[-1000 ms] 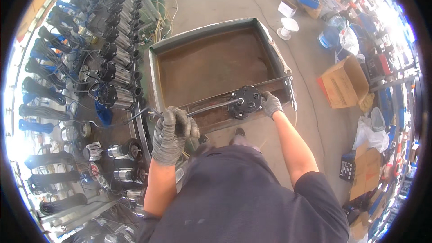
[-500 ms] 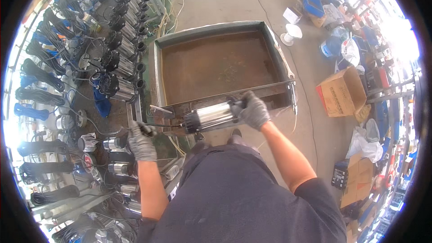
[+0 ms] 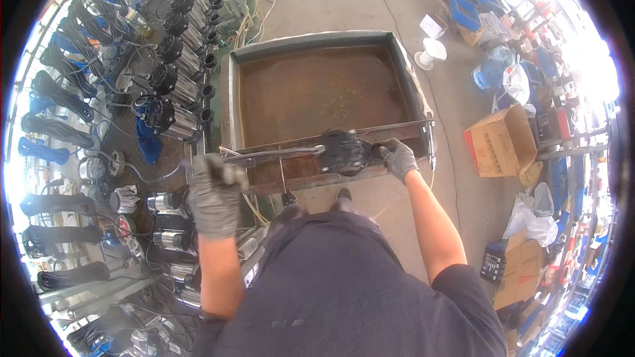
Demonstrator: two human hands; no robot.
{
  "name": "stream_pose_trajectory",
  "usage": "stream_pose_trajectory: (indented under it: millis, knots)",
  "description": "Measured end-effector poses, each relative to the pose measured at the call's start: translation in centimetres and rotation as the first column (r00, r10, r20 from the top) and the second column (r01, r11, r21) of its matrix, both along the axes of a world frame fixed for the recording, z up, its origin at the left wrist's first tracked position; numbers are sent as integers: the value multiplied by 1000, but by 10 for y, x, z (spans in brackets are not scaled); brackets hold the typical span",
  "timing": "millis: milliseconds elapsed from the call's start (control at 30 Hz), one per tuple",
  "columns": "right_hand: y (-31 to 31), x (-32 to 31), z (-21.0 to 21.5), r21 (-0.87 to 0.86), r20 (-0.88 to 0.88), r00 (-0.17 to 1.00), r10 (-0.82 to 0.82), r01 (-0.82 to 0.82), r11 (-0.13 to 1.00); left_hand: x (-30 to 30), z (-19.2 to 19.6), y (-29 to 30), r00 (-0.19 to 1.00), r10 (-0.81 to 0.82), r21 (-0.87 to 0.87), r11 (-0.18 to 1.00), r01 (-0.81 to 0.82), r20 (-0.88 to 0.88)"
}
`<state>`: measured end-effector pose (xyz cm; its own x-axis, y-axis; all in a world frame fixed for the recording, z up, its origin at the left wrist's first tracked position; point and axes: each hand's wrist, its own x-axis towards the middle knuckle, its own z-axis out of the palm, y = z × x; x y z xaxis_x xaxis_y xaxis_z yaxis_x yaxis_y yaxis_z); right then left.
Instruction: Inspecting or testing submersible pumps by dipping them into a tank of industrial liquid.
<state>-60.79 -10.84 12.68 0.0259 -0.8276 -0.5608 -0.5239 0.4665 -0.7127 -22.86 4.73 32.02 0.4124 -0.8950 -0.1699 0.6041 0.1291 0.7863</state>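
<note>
The right hand (image 3: pixel 399 158) has its fingers grasping the black pump (image 3: pixel 342 153) by the tank's (image 3: pixel 317 40) near side, while the blurred left hand (image 3: pixel 215 198) seems clenched around the cable (image 3: pixel 281 152).

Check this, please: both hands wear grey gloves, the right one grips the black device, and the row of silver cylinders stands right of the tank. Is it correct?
Not quite: in the head view, the row of silver cylinders stands left of the tank. The left hand and right hand do wear grey gloves, and the right grips the black device.
</note>
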Motion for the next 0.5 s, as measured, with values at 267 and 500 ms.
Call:
stream_pose_trajectory:
  millis: [267,500]
  knots:
    - [2,-19,-57,-187,-317,941,116,-182,966,-48,-8,-26,981,-193,51,980,191,33]
    - [5,-13,-55,-178,-209,977,43,-81,981,-46,-9,-22,978,-203,89,976,198,50]
